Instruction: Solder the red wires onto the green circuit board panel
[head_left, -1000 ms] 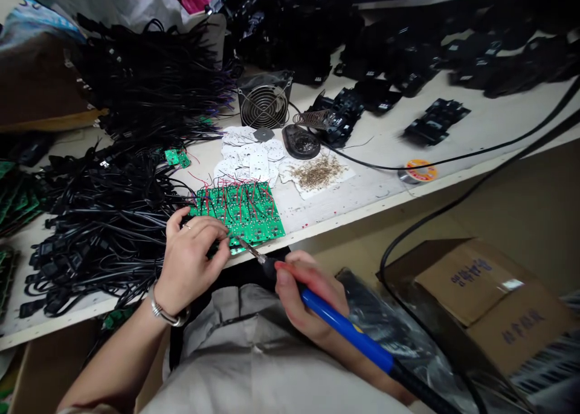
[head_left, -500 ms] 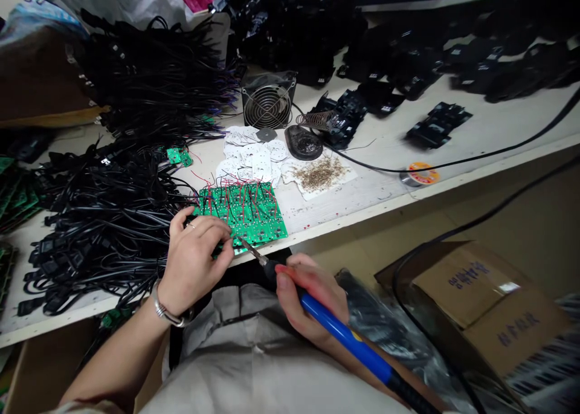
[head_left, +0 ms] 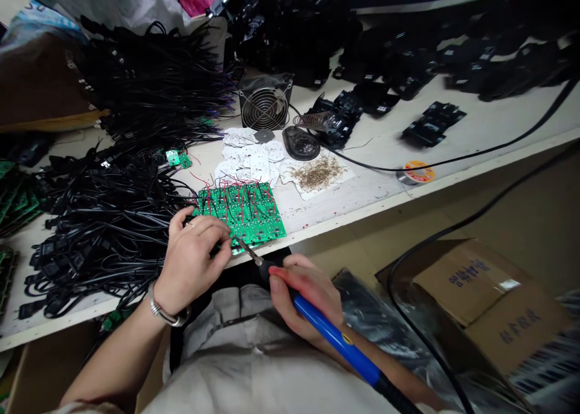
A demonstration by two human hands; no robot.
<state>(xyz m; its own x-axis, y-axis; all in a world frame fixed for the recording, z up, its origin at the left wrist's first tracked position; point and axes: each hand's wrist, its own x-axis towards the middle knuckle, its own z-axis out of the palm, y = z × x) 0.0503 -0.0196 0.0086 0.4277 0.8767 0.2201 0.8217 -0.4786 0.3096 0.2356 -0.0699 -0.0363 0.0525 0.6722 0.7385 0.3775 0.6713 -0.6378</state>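
My right hand (head_left: pixel 308 296) is wrapped round a blue soldering iron (head_left: pixel 335 335). The iron's tip points up and left, at the front left edge of a green circuit board panel (head_left: pixel 260 220). Red and black wires stand up from the rows of this panel. Over its left front corner lies my left hand (head_left: pixel 199 248), thumb and fingers drawn together close to the iron's tip. What those fingers pinch is too small to make out. A bracelet (head_left: pixel 163 308) circles the left wrist.
Black power cords (head_left: pixel 113 220) are heaped to the left. Behind the panel lie white discs (head_left: pixel 240 154), a small fan (head_left: pixel 265 103), an iron stand (head_left: pixel 301 142) and brown crumbs on a pad (head_left: pixel 317 175). A solder spool (head_left: pixel 414 172) sits near the table edge, with black housings (head_left: pixel 432 124) beyond.
The whole view has shifted slightly. My right hand and the soldering iron sit a little further left, with the tip still at the panel's front edge. My left hand stays nearly the same.
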